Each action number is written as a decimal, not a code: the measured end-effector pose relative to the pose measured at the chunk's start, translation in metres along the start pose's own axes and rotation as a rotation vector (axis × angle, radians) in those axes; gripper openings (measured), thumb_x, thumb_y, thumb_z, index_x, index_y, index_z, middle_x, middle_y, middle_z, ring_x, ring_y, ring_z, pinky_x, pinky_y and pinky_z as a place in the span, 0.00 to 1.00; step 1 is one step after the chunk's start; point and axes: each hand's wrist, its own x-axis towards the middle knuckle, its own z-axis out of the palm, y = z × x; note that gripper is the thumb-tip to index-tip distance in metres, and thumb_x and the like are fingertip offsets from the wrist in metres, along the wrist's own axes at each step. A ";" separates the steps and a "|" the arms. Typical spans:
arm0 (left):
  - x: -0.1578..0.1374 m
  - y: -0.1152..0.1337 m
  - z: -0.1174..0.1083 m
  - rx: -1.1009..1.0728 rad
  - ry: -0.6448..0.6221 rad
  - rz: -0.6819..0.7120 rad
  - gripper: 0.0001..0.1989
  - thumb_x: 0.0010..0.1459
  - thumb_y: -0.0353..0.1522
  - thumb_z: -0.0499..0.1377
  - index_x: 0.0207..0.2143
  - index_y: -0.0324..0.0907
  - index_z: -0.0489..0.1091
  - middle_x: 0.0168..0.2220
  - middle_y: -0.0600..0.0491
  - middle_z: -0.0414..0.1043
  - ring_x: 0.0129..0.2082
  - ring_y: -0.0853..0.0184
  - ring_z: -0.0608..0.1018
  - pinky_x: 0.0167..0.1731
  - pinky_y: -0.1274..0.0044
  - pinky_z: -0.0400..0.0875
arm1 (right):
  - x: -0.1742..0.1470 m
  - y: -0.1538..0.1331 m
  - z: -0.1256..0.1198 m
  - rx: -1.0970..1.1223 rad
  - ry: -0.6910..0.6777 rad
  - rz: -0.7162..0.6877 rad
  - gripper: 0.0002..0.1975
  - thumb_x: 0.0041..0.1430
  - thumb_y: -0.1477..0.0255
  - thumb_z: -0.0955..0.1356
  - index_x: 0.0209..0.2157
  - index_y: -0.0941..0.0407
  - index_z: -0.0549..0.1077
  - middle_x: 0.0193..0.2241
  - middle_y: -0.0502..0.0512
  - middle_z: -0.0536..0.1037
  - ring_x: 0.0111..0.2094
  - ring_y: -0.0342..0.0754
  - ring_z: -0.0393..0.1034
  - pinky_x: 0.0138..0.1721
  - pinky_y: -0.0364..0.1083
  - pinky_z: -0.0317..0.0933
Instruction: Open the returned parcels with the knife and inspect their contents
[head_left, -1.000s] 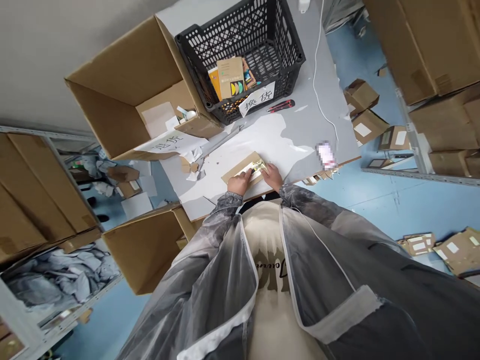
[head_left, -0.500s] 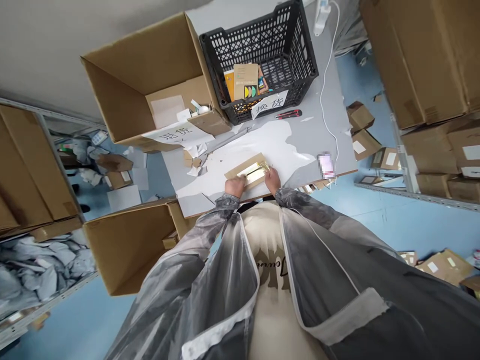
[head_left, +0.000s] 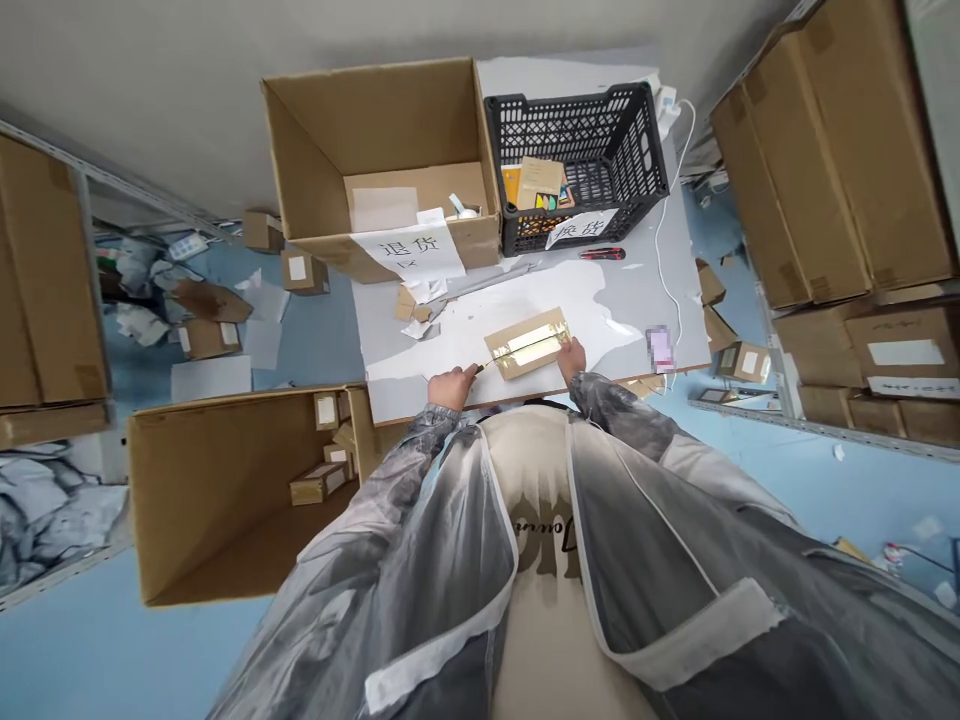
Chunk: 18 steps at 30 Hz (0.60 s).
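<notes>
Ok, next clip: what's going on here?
A person at a table is handling a small cardboard package with shiny tape across its top. The right hand holds the package's right end; the left hand grips a slim tool just off its left end. A dark line runs along the tape, though whether it is cut through is unclear. Beyond stand an open carton and a black crate.
</notes>
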 end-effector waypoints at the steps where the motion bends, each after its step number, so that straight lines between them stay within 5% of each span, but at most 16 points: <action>1: 0.000 -0.001 0.004 -0.020 0.010 0.001 0.25 0.90 0.45 0.52 0.78 0.54 0.77 0.59 0.36 0.86 0.54 0.45 0.90 0.47 0.67 0.71 | -0.001 -0.001 -0.002 -0.012 0.043 0.107 0.47 0.91 0.51 0.51 0.85 0.74 0.67 0.70 0.90 0.80 0.70 0.78 0.80 0.74 0.75 0.72; 4: 0.003 0.002 0.013 -0.097 0.044 0.008 0.25 0.90 0.44 0.52 0.80 0.54 0.76 0.59 0.35 0.86 0.54 0.45 0.90 0.48 0.67 0.72 | -0.003 -0.008 -0.014 -0.100 0.202 0.233 0.44 0.90 0.56 0.57 0.88 0.74 0.60 0.83 0.94 0.64 0.85 0.80 0.61 0.83 0.78 0.58; 8: 0.009 0.007 0.017 -0.183 0.063 0.032 0.24 0.90 0.44 0.54 0.78 0.54 0.77 0.60 0.35 0.85 0.55 0.46 0.89 0.51 0.66 0.72 | 0.006 -0.030 -0.038 -0.383 0.005 -0.323 0.44 0.81 0.67 0.65 0.90 0.69 0.58 0.91 0.81 0.53 0.93 0.77 0.39 0.90 0.79 0.36; 11: 0.008 0.009 0.018 -0.227 0.060 0.046 0.25 0.90 0.45 0.53 0.79 0.54 0.76 0.60 0.36 0.85 0.55 0.46 0.89 0.51 0.67 0.73 | 0.023 -0.052 -0.047 -0.522 -0.249 -0.642 0.44 0.81 0.63 0.68 0.89 0.69 0.62 0.90 0.80 0.58 0.93 0.76 0.42 0.90 0.79 0.40; 18: 0.005 0.017 0.027 -0.324 0.046 0.015 0.29 0.91 0.45 0.49 0.85 0.54 0.69 0.63 0.37 0.84 0.57 0.47 0.88 0.50 0.69 0.75 | 0.036 -0.074 -0.046 -0.596 -0.259 -0.685 0.40 0.85 0.63 0.66 0.87 0.70 0.64 0.84 0.83 0.68 0.85 0.79 0.57 0.89 0.78 0.44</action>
